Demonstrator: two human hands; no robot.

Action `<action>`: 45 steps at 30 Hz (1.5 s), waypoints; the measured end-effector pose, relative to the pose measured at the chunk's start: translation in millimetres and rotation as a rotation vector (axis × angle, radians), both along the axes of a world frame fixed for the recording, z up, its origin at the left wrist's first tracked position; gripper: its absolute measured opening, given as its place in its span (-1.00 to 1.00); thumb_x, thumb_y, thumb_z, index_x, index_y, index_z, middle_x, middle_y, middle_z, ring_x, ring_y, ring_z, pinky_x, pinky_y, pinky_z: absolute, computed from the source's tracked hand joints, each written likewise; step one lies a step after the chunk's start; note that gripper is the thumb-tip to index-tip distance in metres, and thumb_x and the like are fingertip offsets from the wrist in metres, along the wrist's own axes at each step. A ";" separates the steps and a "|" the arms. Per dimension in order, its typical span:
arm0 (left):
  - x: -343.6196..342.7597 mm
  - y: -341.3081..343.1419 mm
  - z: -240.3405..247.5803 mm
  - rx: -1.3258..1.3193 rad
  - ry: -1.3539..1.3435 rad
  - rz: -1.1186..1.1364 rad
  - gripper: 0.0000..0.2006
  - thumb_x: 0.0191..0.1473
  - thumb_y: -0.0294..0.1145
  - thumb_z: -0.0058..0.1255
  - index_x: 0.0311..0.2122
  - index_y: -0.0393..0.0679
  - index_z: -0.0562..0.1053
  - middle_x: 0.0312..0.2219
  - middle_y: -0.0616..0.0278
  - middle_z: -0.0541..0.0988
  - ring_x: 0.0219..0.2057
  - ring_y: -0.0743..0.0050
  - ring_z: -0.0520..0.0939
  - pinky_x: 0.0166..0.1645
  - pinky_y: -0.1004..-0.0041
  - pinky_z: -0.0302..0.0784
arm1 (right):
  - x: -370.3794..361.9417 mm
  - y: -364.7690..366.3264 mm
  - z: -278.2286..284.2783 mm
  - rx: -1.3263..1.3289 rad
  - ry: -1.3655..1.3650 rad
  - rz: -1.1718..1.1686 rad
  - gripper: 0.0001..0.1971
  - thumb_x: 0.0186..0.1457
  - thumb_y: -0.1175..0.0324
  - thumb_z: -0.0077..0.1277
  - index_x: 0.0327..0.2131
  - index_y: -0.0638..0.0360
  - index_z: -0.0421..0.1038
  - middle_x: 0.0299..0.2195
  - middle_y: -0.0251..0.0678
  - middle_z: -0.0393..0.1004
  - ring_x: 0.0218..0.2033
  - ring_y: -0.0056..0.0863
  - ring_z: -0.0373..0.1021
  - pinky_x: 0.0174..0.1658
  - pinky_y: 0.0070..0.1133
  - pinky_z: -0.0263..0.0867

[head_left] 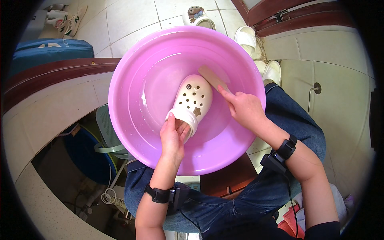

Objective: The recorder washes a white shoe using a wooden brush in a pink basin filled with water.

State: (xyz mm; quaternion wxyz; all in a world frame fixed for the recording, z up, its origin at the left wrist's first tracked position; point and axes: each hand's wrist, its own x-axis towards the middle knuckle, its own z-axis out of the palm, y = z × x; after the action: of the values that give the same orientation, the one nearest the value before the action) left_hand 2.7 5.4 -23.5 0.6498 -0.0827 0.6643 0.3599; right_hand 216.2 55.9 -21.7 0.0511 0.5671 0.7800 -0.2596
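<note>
A white clog (pixel 195 95) with round holes and small charms, one of them star-shaped, is held inside a large pink basin (pixel 115 96). My left hand (pixel 173 134) grips it at the heel end, thumb on the heel strap and fingers inside the opening. In my right hand (pixel 247 110) is a flat beige brush (pixel 211 77), its handle mostly covered by my fingers and the index finger stretched along it. The brush's head is beside the clog's toe; I cannot tell whether they touch. Its bristles are hidden. Some water shows in the basin.
Beyond the basin, another white clog (pixel 199 18) is on the tiled floor. White slippers (pixel 245 38) lie to the right. A blue bag (pixel 52 52) and sneakers (pixel 76 22) are at far left. A green basket (pixel 109 126) and coiled cable (pixel 112 197) sit beside the basin.
</note>
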 end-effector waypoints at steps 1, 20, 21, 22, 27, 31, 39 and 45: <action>0.3 0.0 0.4 0.002 -0.002 0.000 -0.57 0.18 -0.11 -0.29 -0.02 -0.27 0.24 -0.16 0.14 0.43 -0.15 0.37 0.49 -0.07 0.41 0.37 | 0.0 0.0 -0.1 -0.001 0.003 -0.002 -0.51 -0.04 0.45 -0.11 0.04 -0.15 0.24 -0.69 -0.20 0.32 -0.65 -0.23 0.33 -0.53 -0.35 0.27; 1.9 4.4 7.0 -0.017 -0.038 0.029 -0.57 0.17 -0.14 -0.32 0.02 -0.25 0.19 -0.13 0.12 0.38 -0.08 0.31 0.43 0.01 0.35 0.26 | -0.2 1.1 -5.7 0.007 -0.036 0.036 -0.54 0.01 0.41 -0.13 0.04 -0.20 0.23 -0.68 -0.22 0.33 -0.61 -0.24 0.35 -0.52 -0.35 0.27; 2.1 4.7 7.3 -0.016 -0.039 0.030 -0.57 0.17 -0.14 -0.32 0.02 -0.25 0.19 -0.13 0.12 0.38 -0.08 0.31 0.43 0.01 0.35 0.26 | -0.1 1.3 -5.7 0.008 -0.037 0.037 -0.54 0.01 0.41 -0.13 0.04 -0.20 0.23 -0.68 -0.22 0.33 -0.61 -0.24 0.35 -0.52 -0.35 0.27; 2.2 4.9 7.5 -0.017 -0.039 0.031 -0.57 0.17 -0.14 -0.32 0.03 -0.25 0.19 -0.13 0.12 0.38 -0.08 0.30 0.43 0.01 0.35 0.26 | -0.1 0.9 -6.1 0.009 -0.039 0.037 -0.53 0.00 0.41 -0.12 0.04 -0.21 0.22 -0.68 -0.22 0.33 -0.62 -0.24 0.35 -0.52 -0.35 0.27; 1.0 3.5 5.1 -0.019 -0.042 0.032 -0.56 0.17 -0.14 -0.32 0.03 -0.25 0.18 -0.13 0.12 0.38 -0.08 0.29 0.43 0.02 0.33 0.25 | -0.5 1.2 -5.3 0.000 -0.070 0.050 -0.51 -0.01 0.41 -0.11 0.05 -0.22 0.21 -0.68 -0.23 0.33 -0.62 -0.24 0.35 -0.52 -0.36 0.28; 1.4 2.7 3.9 -0.020 -0.033 0.031 -0.56 0.17 -0.13 -0.32 0.03 -0.25 0.18 -0.13 0.12 0.38 -0.08 0.29 0.43 0.02 0.33 0.25 | 0.5 0.4 -6.3 0.003 -0.051 0.046 -0.51 -0.02 0.42 -0.11 0.05 -0.22 0.22 -0.68 -0.23 0.33 -0.62 -0.24 0.35 -0.52 -0.36 0.28; 3.5 4.6 7.2 -0.036 -0.024 0.027 -0.57 0.17 -0.13 -0.31 0.02 -0.24 0.20 -0.12 0.12 0.38 -0.08 0.30 0.43 0.01 0.35 0.26 | 2.5 -1.3 -8.9 0.024 -0.028 0.055 -0.53 0.00 0.41 -0.12 0.04 -0.18 0.23 -0.68 -0.21 0.33 -0.62 -0.22 0.35 -0.52 -0.35 0.28; 7.0 4.4 13.2 -0.029 0.005 0.011 -0.60 0.17 -0.15 -0.32 -0.01 -0.23 0.22 -0.14 0.15 0.40 -0.12 0.35 0.45 -0.03 0.38 0.28 | 1.3 0.5 -5.8 0.006 -0.029 0.050 -0.54 0.00 0.41 -0.12 0.04 -0.17 0.23 -0.67 -0.19 0.34 -0.61 -0.22 0.35 -0.51 -0.35 0.28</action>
State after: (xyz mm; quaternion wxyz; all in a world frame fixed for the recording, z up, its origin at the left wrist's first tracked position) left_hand 9.7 9.8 -10.3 0.6449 -0.0947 0.6707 0.3541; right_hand 217.6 56.4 -27.4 0.0672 0.5512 0.7939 -0.2476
